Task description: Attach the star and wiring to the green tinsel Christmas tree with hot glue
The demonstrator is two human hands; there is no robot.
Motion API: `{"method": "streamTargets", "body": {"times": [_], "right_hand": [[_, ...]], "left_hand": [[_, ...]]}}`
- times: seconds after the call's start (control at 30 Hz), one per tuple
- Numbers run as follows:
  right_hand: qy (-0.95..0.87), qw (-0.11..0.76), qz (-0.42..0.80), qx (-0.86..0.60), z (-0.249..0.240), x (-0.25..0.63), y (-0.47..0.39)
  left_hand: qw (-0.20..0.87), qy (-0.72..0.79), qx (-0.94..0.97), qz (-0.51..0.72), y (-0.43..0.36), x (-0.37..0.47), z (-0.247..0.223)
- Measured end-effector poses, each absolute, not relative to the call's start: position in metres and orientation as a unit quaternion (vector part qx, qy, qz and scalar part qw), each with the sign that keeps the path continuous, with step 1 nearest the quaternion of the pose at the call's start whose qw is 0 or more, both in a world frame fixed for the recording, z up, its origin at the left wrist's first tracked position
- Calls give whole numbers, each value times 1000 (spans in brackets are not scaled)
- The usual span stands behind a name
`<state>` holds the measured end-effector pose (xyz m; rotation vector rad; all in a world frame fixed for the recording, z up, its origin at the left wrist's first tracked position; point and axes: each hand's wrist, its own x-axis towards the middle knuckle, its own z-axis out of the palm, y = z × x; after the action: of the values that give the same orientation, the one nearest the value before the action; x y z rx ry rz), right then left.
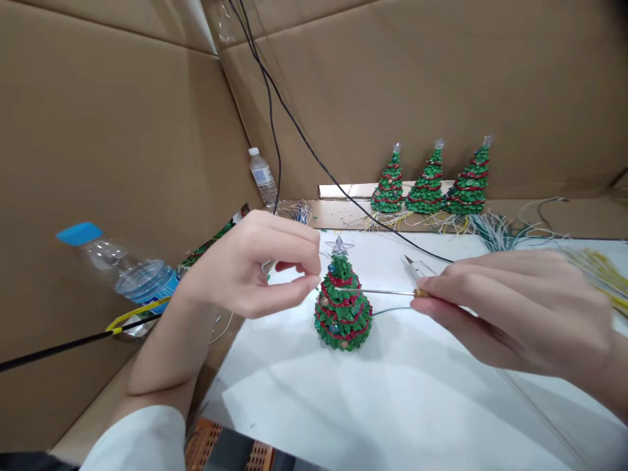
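Observation:
A small green Christmas tree figurine (343, 320) with red garlands, coloured balls and a clear star (339, 246) stands upright on the white tabletop. My left hand (265, 268) is raised just left of it, thumb and fingers pinched together; whatever lies between the tips is too small to make out. From the right, my right hand (520, 311) grips a thin metal pick (380, 291) by its brass-coloured collar. Its shaft points left across the front of the tree. Beneath the fingers lies a craft knife (417, 267). A thin green wire (392, 310) runs right from the tree.
Three similar trees (425, 183) line the back ledge, with wire bundles (500, 232) in front and yellow wires (601, 268) at right. Cardboard walls (122, 131) enclose the table (392, 405). A black cable (314, 150) hangs across. Bottles (265, 180) stand at left, one large with a blue cap (79, 233).

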<state>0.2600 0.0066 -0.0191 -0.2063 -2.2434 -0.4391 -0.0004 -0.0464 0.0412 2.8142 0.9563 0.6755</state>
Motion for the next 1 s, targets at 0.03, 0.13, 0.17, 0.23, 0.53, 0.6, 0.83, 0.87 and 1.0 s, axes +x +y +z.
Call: {"method": "streamTargets", "body": {"times": [0.03, 0.13, 0.17, 0.23, 0.53, 0.6, 0.83, 0.87, 1.0], "right_hand": [[-893, 412, -159, -87, -20, 259, 7], [-894, 417, -124, -110, -22, 258, 6], [-894, 416, -116, -117, -23, 258, 5], [-895, 417, -99, -127, -23, 257, 4], [-911, 344, 134, -183, -11, 252, -1], [-911, 318, 175, -193, -9, 252, -2], [-912, 334, 139, -192, -10, 253, -2], [-913, 347, 110, -185, -10, 253, -3], [-904, 394, -46, -160, -12, 256, -6]], "left_hand": [[28, 311, 922, 228, -47, 1, 39], [-20, 306, 921, 241, -50, 8, 33], [-35, 306, 920, 243, -51, 11, 31], [-75, 304, 917, 247, -53, 15, 26], [-214, 325, 887, 248, -56, 18, 13], [-204, 330, 886, 253, -55, 18, 13], [-58, 358, 885, 291, -52, 24, 21], [-36, 365, 882, 295, -52, 25, 23], [34, 384, 868, 311, -50, 25, 25]]}}
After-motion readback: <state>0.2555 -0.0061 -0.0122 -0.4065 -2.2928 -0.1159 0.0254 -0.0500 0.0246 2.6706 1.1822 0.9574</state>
